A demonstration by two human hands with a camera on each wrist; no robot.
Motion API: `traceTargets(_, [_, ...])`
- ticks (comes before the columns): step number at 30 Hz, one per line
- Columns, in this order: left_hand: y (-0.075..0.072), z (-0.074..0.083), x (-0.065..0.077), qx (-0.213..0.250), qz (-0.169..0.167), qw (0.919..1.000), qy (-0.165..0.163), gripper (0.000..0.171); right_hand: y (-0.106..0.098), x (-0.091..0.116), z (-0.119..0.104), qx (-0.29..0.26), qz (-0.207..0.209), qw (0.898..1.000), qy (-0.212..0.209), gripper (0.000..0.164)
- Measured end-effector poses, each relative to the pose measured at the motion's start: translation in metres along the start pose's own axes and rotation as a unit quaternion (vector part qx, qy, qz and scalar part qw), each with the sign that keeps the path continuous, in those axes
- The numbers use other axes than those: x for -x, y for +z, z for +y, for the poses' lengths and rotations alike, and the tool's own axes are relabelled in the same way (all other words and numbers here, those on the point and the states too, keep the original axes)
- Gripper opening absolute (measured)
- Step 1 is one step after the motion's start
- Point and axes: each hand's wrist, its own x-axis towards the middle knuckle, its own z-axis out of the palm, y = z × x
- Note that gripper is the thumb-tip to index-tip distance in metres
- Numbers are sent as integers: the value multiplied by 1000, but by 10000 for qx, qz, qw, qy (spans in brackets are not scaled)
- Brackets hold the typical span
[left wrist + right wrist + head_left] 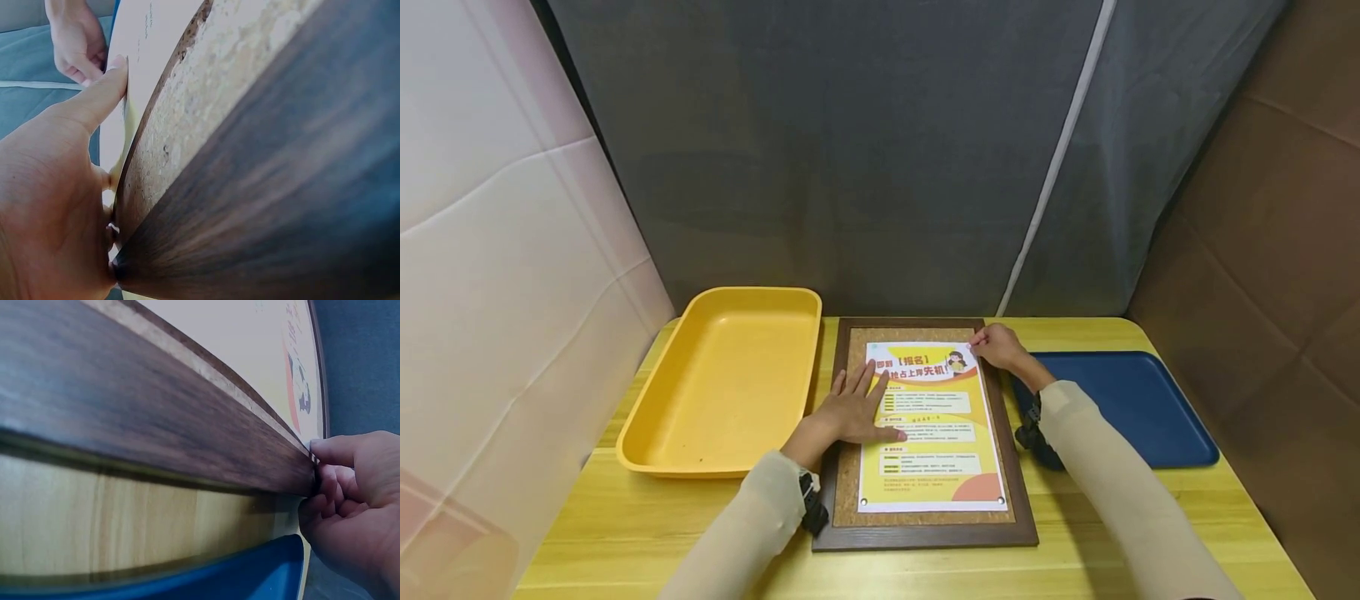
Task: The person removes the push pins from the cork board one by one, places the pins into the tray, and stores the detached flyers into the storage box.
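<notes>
A yellow and white printed poster (930, 458) lies on a cork board (925, 518) with a dark wooden frame (925, 538). Round pins (863, 501) sit at its two bottom corners. My left hand (852, 412) rests on the poster's left side, fingers spread and thumb stretched across the print. At the poster's top right corner my right hand (1000, 346) pinches with thumb and forefinger. In the right wrist view, the right hand's thumb (337, 449) meets the corner beside the frame's edge. What sits between the fingertips is small and mostly hidden.
A deep yellow tray (722, 392) stands left of the board. To the right lies a flat dark blue tray (1138, 408), partly under my right forearm. All rest on a wood-grain table (625, 542). A grey cloth (820, 167) hangs behind, with cloth walls at both sides.
</notes>
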Motion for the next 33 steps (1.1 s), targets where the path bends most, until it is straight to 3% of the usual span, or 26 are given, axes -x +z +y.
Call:
traceTargets(20, [4,-3,-3,0,-11,10000,-9,116,2,-3,-2,-5,56,10000,31,16])
traceTargets(33, [4,0,-4,-81,0,10000,38,116,-5,0,0,-478,-268,9980,328,20])
